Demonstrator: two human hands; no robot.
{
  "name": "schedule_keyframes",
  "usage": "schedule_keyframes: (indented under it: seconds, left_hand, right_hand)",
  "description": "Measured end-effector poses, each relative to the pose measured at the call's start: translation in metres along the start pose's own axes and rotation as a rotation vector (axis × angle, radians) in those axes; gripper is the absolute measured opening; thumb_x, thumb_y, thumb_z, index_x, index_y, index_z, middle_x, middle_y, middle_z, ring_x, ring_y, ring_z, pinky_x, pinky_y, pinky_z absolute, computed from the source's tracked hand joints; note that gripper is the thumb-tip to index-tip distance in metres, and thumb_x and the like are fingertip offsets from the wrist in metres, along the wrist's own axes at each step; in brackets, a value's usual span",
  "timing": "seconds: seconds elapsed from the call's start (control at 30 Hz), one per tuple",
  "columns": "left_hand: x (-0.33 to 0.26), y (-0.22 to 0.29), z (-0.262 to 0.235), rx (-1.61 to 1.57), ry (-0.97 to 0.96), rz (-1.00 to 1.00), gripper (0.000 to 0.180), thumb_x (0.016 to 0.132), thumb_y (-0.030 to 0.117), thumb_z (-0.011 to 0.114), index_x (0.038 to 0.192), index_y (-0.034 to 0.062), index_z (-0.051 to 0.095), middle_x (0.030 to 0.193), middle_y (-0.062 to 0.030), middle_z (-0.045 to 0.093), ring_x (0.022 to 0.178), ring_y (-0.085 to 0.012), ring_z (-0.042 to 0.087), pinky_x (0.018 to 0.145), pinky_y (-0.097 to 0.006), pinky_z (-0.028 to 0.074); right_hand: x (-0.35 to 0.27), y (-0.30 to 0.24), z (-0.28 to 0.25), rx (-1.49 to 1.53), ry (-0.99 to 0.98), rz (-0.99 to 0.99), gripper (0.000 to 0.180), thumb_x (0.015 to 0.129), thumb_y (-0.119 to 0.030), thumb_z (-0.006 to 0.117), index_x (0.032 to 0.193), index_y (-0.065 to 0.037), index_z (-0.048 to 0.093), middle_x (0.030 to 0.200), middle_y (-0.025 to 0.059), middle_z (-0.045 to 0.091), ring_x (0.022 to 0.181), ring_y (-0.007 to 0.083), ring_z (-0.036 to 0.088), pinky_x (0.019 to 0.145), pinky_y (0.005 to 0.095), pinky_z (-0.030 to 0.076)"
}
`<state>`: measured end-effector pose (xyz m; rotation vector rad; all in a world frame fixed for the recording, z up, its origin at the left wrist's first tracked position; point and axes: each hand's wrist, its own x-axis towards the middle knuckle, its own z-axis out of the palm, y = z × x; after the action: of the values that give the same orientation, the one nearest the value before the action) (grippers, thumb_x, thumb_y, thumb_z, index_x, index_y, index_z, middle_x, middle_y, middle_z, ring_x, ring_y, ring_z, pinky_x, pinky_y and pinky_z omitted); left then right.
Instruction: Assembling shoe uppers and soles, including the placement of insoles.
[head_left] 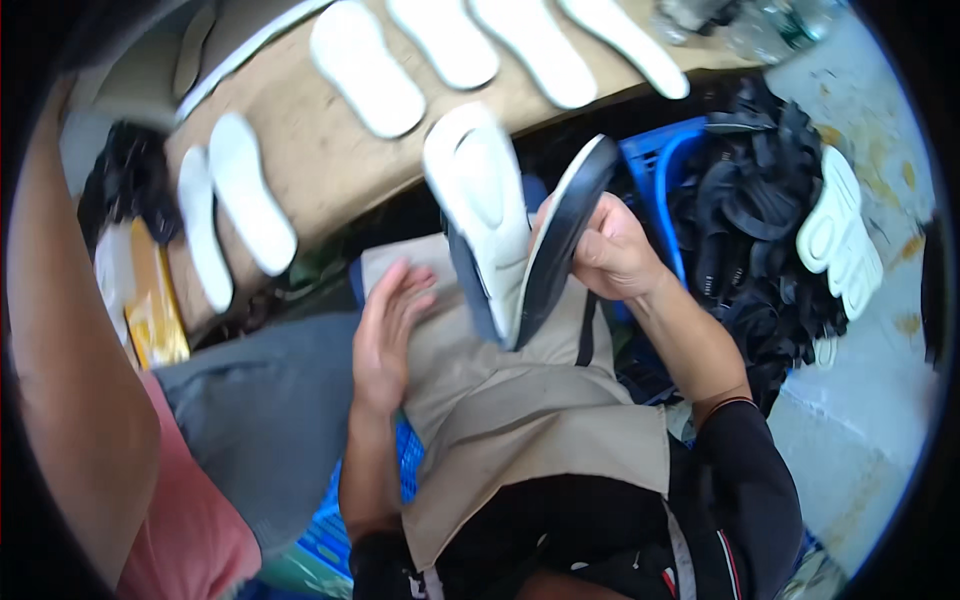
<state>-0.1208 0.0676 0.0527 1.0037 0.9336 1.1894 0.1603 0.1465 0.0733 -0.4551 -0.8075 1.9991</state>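
Note:
In front of my lap, my right hand [612, 250] grips a pair of shoe soles [482, 195] with white, contoured tops and dark undersides. They spread apart at the upper end and meet at the lower end in a V; whether they are joined there I cannot tell. My thumb presses the dark side of the right-hand sole [562, 250], while the other fingers are mostly hidden behind it. To the left of the soles, my left hand [385, 335] is raised with its fingers apart, holding nothing and slightly blurred.
Several white insoles [365, 70] lie along the brown work surface [280, 130]. At right, a blue crate [665, 190] stands against a heap of black straps [750, 200], with pale soles [835, 220] beside it. Another person's arm [80, 330] is close on the left.

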Motion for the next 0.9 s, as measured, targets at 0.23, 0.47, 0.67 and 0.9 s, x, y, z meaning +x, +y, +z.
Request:
schedule_keyframes:
  seconds: [0.23, 0.47, 0.67, 0.9]
  left_hand:
    - [0.021, -0.015, -0.002, -0.691, 0.071, -0.261, 0.045, 0.111, 0.033, 0.036, 0.135, -0.0014, 0.053, 0.128, -0.0188, 0.063, 0.112, -0.0258, 0.064, 0.099, -0.04, 0.05]
    - [0.03, -0.014, -0.009, -0.653, 0.153, -0.261, 0.035, 0.11, 0.026, 0.039, 0.127, 0.0005, 0.057, 0.118, -0.0145, 0.068, 0.1, -0.02, 0.068, 0.091, -0.034, 0.055]
    - [0.03, -0.003, -0.003, -0.536, 0.218, -0.239, 0.028, 0.109, 0.021, 0.044, 0.122, 0.0019, 0.059, 0.113, -0.012, 0.069, 0.097, -0.0175, 0.068, 0.086, -0.031, 0.056]
    - [0.043, 0.01, 0.009, -0.422, 0.363, -0.201, 0.027, 0.109, 0.022, 0.047, 0.109, 0.0011, 0.063, 0.099, -0.0094, 0.07, 0.083, -0.012, 0.068, 0.076, -0.024, 0.055]
  right_hand:
    - [-0.007, 0.044, 0.007, -0.442, -0.07, 0.311, 0.05, 0.095, -0.017, 0.065, 0.139, 0.0, 0.049, 0.123, 0.0202, 0.065, 0.102, 0.0233, 0.067, 0.088, 0.0332, 0.054]
    - [-0.016, 0.075, 0.023, -0.66, 0.043, -0.055, 0.058, 0.094, -0.014, 0.063, 0.147, 0.0, 0.043, 0.124, 0.0208, 0.065, 0.101, 0.0248, 0.068, 0.087, 0.0332, 0.054]
    - [-0.006, 0.077, 0.017, -0.784, 0.011, -0.063, 0.061, 0.093, -0.013, 0.062, 0.149, 0.001, 0.041, 0.129, 0.0188, 0.064, 0.103, 0.0258, 0.069, 0.087, 0.0341, 0.054]
    - [0.015, 0.067, 0.015, -0.771, -0.053, -0.01, 0.065, 0.093, -0.013, 0.063, 0.151, 0.002, 0.038, 0.124, 0.019, 0.067, 0.1, 0.0251, 0.069, 0.086, 0.0321, 0.053]
